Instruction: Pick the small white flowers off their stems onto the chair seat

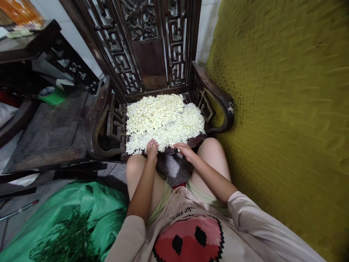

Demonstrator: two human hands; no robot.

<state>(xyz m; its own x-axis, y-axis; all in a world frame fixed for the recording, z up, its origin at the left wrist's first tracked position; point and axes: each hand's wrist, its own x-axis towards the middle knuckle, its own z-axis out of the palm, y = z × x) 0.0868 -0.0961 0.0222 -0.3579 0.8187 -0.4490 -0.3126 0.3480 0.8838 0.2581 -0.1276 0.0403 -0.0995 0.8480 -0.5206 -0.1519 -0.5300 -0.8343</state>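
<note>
**Both hands at the near edge of the flower heap**

I see a heap of small white flowers (163, 120) spread across the seat of a dark carved wooden chair (215, 98), reaching from the chair's back almost to its front edge. From my view both hands sit at that front edge, so the flowers lie directly ahead of the fingers, away from the body.

My left hand (152, 148) rests on the near-left part of the heap, fingers curled together over the blossoms; I cannot tell whether they pinch any. My right hand (185, 150) lies at the near middle of the heap's edge, palm down, fingers pressed loosely together and pointing left toward the other hand, touching the outermost flowers. The two hands are near each other but apart, about equally close to the heap.

The heap has no clear long axis; it fills the seat from armrest to armrest. Left of the chair, on the floor, a green sheet (89, 207) carries stripped green stems (65, 240). Right of the chair stands a yellow-green textured surface (286, 109).
</note>
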